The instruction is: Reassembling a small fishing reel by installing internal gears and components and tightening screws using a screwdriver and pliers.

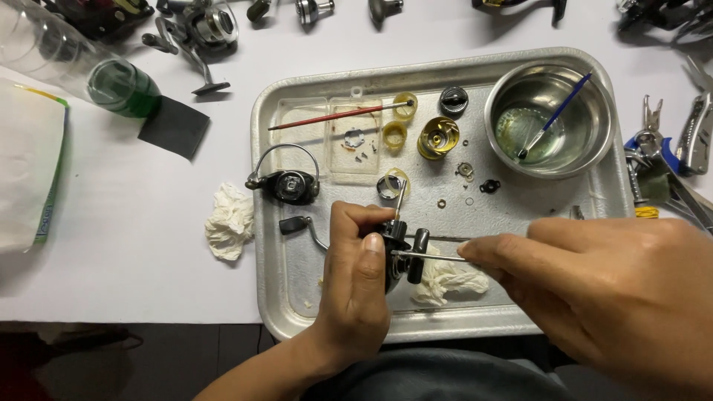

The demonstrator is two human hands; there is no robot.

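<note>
Lighting: bright, even, overhead; soft shadows. Glare on round steel bowl. Right hand slightly blurred; frame corners bowed.

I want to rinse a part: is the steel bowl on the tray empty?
No, the steel bowl holds a little greenish liquid and a blue-handled brush leaning on its rim.

My left hand holds the reel body over the tray; my right hand lies right of it. Bowl behind my right hand, spool behind my left, tissue left of it.
</note>
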